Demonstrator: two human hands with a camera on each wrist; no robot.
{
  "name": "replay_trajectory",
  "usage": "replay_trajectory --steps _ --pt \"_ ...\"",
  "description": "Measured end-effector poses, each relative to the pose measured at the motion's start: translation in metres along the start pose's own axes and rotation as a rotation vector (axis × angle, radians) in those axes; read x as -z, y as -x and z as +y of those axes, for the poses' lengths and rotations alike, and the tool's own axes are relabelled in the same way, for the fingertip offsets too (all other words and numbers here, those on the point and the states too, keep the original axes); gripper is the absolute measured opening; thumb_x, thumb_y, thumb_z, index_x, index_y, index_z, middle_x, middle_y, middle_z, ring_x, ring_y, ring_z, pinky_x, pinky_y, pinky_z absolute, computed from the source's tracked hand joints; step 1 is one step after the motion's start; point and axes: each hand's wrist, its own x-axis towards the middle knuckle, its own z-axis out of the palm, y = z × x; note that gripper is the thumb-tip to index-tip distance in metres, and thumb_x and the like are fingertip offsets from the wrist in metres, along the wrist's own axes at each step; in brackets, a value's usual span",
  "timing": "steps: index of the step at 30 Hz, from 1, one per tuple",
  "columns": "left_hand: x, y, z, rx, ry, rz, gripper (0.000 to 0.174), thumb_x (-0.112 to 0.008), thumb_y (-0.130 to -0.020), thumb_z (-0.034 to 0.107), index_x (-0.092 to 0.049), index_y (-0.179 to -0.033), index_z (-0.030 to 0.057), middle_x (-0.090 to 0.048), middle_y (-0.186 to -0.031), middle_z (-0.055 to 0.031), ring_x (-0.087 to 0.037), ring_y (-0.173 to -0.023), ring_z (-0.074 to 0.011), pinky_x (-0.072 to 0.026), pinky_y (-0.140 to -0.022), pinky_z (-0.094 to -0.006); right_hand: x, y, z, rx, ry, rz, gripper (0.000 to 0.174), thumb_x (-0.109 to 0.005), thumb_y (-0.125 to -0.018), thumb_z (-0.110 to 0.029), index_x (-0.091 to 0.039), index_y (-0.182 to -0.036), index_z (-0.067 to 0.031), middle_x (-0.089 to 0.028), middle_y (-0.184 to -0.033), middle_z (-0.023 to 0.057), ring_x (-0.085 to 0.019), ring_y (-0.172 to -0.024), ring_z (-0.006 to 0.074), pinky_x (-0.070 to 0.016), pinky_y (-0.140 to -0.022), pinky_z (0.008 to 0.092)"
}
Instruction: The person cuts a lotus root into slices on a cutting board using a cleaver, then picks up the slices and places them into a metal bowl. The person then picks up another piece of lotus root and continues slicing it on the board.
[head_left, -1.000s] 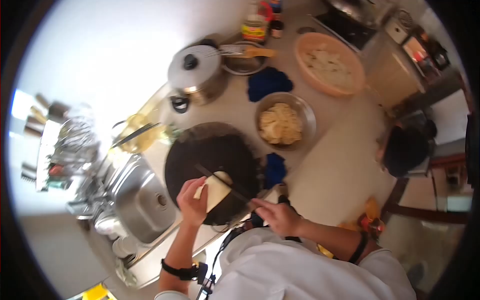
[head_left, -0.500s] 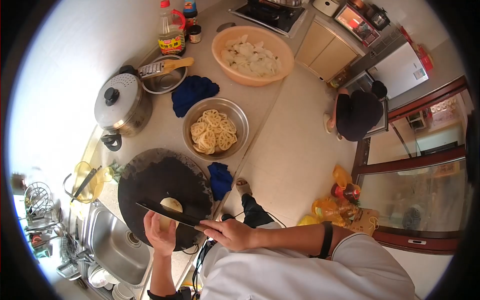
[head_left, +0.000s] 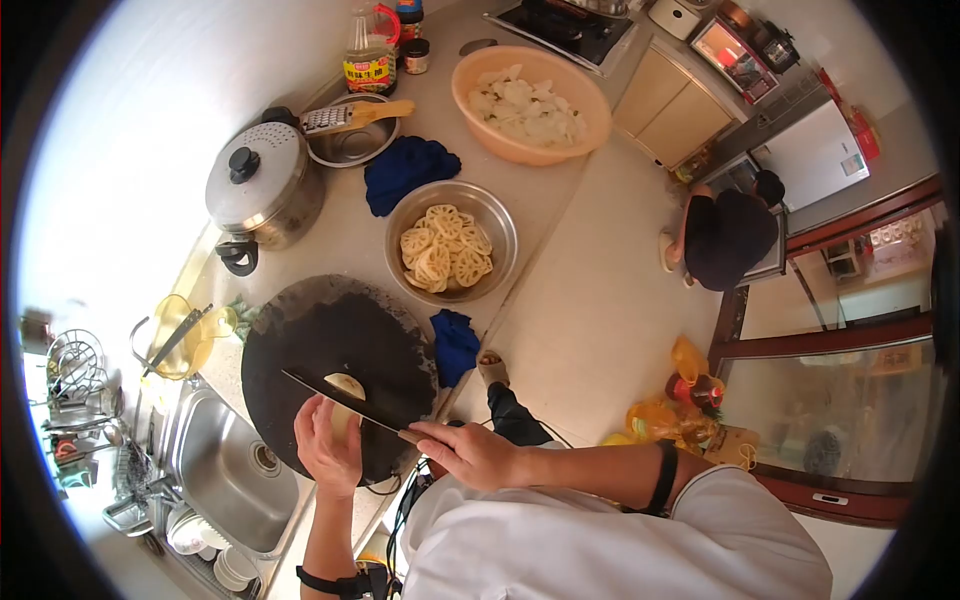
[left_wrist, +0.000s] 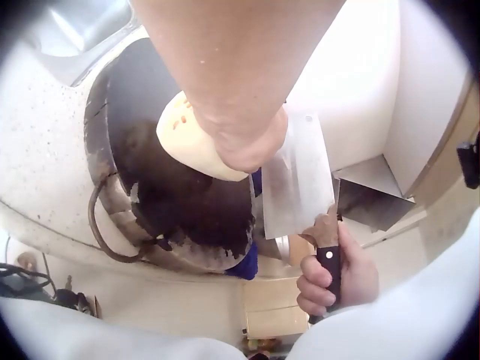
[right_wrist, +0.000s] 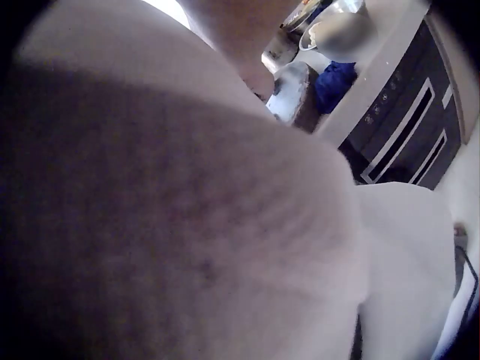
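Note:
On the round black chopping board (head_left: 300, 325) lies a peeled, pale lotus root (left_wrist: 184, 142), with small holes showing at its end. My left hand (head_left: 328, 445) holds it at the near side, fingers around it. A cleaver (left_wrist: 296, 184) is gripped by its dark handle in my right hand (head_left: 472, 458). Its broad blade stands across the root in the head view, close to the left fingertips. In the left wrist view the wrist and forearm hide most of the left fingers. The right wrist view shows mostly blurred arm and sleeve.
Beyond the board stand a steel bowl of lotus root slices (head_left: 505, 255), blue cloths (head_left: 410, 172), a lidded pot (head_left: 265, 200) and a peach basin (head_left: 590, 140) of white slices. The sink (head_left: 225, 470) is at left. Another person (head_left: 730, 238) bends at the far right.
The head view has swung and become sharper, so the counter appears shifted left. The cleaver has come lower across the lotus root, beside the left fingers. Both hands keep their holds.

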Motion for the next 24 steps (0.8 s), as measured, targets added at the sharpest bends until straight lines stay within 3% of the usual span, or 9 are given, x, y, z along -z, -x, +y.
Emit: replay_trajectory --steps 2,11,14,16,24 --pt "0.000 0.000 -0.002 -0.013 -0.036 0.001 0.048 -0.079 -0.074 0.006 -0.062 -0.120 0.0069 -0.062 -0.117 -0.0182 -0.062 -0.104 -0.0391 -0.0518 -0.088 -0.0451 -0.001 -0.002 -0.002 -0.008 0.002 -0.003 0.051 -0.044 -0.108 -0.035 -0.047 -0.144 0.0008 -0.068 -0.077 0.0097 -0.069 -0.071 0.0198 -0.0527 -0.070 0.0334" --pt "-0.001 0.002 -0.003 -0.005 -0.072 -0.006 0.047 -0.078 -0.075 0.007 -0.062 -0.119 0.0064 -0.060 -0.117 -0.0186 -0.060 -0.105 -0.0398 -0.0511 -0.088 -0.0455 0.000 -0.008 -0.009 -0.012 -0.020 -0.015 0.052 -0.044 -0.108 -0.037 -0.048 -0.143 0.0004 -0.068 -0.073 0.0093 -0.068 -0.067 0.0187 -0.0526 -0.068 0.0336" --pt "-0.001 -0.001 -0.002 -0.022 -0.069 -0.001 0.047 -0.077 -0.076 0.007 -0.062 -0.120 0.0067 -0.060 -0.117 -0.0184 -0.060 -0.105 -0.0396 -0.0509 -0.088 -0.0456 0.001 -0.008 -0.010 -0.027 -0.044 -0.011 0.052 -0.044 -0.108 -0.038 -0.049 -0.142 0.0006 -0.067 -0.074 0.0108 -0.068 -0.068 0.0204 -0.0522 -0.069 0.0343" --pt "0.001 -0.002 -0.002 -0.015 -0.076 -0.008 0.047 -0.077 -0.076 0.007 -0.061 -0.120 0.0068 -0.060 -0.117 -0.0184 -0.060 -0.105 -0.0395 -0.0507 -0.089 -0.0456 0.003 -0.009 -0.010 0.014 -0.062 0.058 0.054 -0.045 -0.106 -0.041 -0.054 -0.134 0.0042 -0.063 -0.069 0.0202 -0.067 -0.068 0.0336 -0.0503 -0.066 0.0422" --pt "0.002 -0.003 -0.001 -0.011 -0.067 -0.026 0.047 -0.076 -0.077 0.006 -0.061 -0.121 0.0067 -0.060 -0.118 -0.0185 -0.059 -0.107 -0.0395 -0.0500 -0.091 -0.0454 0.004 -0.015 -0.012 0.028 -0.099 0.063 0.055 -0.046 -0.106 -0.042 -0.055 -0.133 0.0049 -0.065 -0.073 0.0204 -0.068 -0.072 0.0337 -0.0508 -0.068 0.0412"
